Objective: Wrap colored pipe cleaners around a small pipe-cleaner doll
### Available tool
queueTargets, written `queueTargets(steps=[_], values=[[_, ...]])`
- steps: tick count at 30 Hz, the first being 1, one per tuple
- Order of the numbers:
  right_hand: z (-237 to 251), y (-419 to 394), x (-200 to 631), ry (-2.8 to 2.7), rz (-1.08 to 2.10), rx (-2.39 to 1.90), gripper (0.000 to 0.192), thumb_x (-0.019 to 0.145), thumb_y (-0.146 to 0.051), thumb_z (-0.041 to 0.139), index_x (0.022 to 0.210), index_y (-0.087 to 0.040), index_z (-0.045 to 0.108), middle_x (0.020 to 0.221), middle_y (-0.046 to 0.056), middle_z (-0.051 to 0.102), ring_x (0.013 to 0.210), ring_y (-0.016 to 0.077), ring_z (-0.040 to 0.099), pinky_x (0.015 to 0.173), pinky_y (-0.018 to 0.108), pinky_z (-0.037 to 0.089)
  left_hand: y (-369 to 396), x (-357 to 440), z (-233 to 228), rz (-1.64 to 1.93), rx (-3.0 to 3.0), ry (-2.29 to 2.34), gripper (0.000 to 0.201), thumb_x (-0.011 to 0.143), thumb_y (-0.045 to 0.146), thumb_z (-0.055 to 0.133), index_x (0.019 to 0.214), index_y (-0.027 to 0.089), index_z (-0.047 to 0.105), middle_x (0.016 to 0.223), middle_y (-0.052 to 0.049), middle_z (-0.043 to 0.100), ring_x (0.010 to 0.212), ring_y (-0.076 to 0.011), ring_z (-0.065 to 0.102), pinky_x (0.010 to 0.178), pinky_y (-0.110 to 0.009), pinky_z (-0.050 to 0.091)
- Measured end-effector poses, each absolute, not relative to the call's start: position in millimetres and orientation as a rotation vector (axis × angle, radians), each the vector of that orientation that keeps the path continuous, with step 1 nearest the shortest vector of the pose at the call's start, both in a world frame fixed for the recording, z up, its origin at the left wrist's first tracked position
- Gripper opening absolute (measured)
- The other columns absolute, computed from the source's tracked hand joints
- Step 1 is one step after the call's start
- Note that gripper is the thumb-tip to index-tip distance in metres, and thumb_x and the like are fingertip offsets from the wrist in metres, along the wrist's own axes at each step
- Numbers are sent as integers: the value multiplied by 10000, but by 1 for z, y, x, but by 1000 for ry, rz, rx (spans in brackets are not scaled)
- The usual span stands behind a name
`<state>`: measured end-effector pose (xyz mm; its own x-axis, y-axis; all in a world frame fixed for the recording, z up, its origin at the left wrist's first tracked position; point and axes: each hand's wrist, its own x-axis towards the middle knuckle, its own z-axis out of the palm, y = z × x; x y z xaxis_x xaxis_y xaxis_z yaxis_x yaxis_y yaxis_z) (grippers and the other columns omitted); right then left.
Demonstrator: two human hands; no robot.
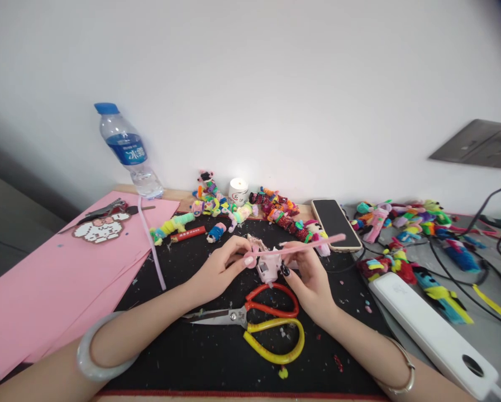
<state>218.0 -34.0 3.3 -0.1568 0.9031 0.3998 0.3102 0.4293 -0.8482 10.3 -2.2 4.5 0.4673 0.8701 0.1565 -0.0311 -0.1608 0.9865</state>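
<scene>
My left hand (227,263) is closed, its thumb and fingertips pinching one end of a pink fuzzy stick, like a pipe cleaner (313,244). That stick runs to the right across the fingers of my right hand (313,282), its far end free. Between both hands is a small pale pink object (269,268) with squarish dark openings; its kind is unclear. My right thumb and fingers close on its right side. Just below the hands, scissors (237,316) with one red and one yellow handle lie on the black mat (175,346), blades pointing left.
Pink sheets (66,290) and a lilac pipe cleaner (152,245) lie left. Behind stand a water bottle (127,148) and a white roll (238,192). Colourful fuzzy figures (210,206) line the back. A phone (336,223), cables and a white power strip (430,329) are right.
</scene>
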Motion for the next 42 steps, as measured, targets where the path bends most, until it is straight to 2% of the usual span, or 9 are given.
queueTargets(steps=[4, 7, 13, 19, 26, 32, 42], values=[[1, -37, 216, -1661, 751, -979, 209, 828, -169, 539, 1031, -222, 535, 936, 46, 554, 798, 172, 538, 710, 300, 466, -2, 10, 2, 905, 1569, 733, 122, 863, 269, 505, 965, 204, 506, 980, -17, 543, 965, -151, 549, 909, -316, 440], [3, -38, 216, -1693, 720, -955, 149, 845, -149, 523, 968, -221, 568, 881, 37, 576, 826, 180, 549, 721, 305, 453, -1, 9, 2, 892, 1620, 735, 134, 869, 273, 493, 980, 198, 499, 977, -23, 547, 959, -155, 548, 899, -327, 443], [8, -37, 215, -1751, 653, -1024, 127, 852, -112, 507, 863, -208, 589, 798, 14, 593, 715, 147, 544, 653, 277, 423, -1, 8, 2, 943, 1715, 814, 123, 864, 272, 504, 970, 213, 486, 959, -22, 546, 937, -159, 538, 853, -320, 433], [14, -36, 214, -1843, 607, -973, 184, 843, -86, 506, 922, -189, 636, 827, 39, 630, 762, 162, 577, 683, 291, 440, 0, 6, -1, 1014, 1673, 888, 154, 870, 292, 495, 997, 220, 447, 917, -19, 533, 850, -152, 544, 767, -301, 434], [14, -39, 214, -1922, 600, -905, 284, 825, -54, 504, 1022, -200, 646, 919, 51, 658, 852, 165, 594, 760, 291, 457, 1, 7, -3, 1076, 1624, 946, 163, 871, 299, 498, 999, 217, 438, 878, -9, 536, 809, -140, 531, 752, -287, 416], [13, -39, 213, -1940, 617, -908, 335, 854, -70, 461, 1109, -201, 633, 987, 71, 649, 891, 167, 597, 778, 293, 466, 2, 7, -2, 1115, 1583, 978, 145, 870, 291, 498, 978, 223, 430, 948, -20, 566, 829, -138, 544, 771, -288, 415], [8, -40, 213, -1997, 654, -877, 366, 860, -82, 453, 1174, -198, 601, 997, 79, 625, 911, 171, 587, 804, 301, 470, 2, 9, 1, 1209, 1536, 1010, 134, 852, 272, 523, 953, 224, 450, 929, -12, 560, 818, -133, 558, 765, -278, 433]])
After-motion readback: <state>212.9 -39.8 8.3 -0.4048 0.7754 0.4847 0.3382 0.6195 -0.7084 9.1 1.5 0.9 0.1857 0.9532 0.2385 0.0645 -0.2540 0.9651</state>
